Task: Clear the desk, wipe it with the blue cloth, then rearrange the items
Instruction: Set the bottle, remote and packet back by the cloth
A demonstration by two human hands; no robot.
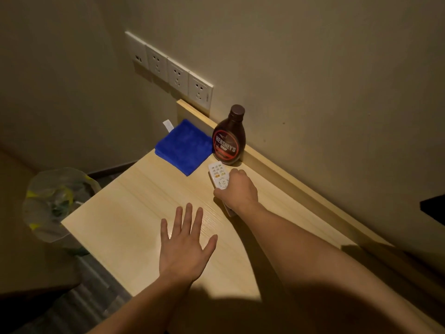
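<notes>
A light wooden desk (125,213) runs along the wall. A folded blue cloth (184,147) lies at its far left corner. Right beside the cloth stands a brown syrup bottle (228,138), upright against the desk's raised back edge. Just in front of the bottle lies a white remote control (218,174). My right hand (237,191) grips the near half of the remote, its fingers curled round it. My left hand (186,244) lies flat on the desk with fingers spread, nearer to me and left of the remote.
A row of white wall sockets (168,71) sits above the desk's far end. A bin lined with a clear bag (57,201) stands on the floor left of the desk. A dark object (433,208) shows at the right edge.
</notes>
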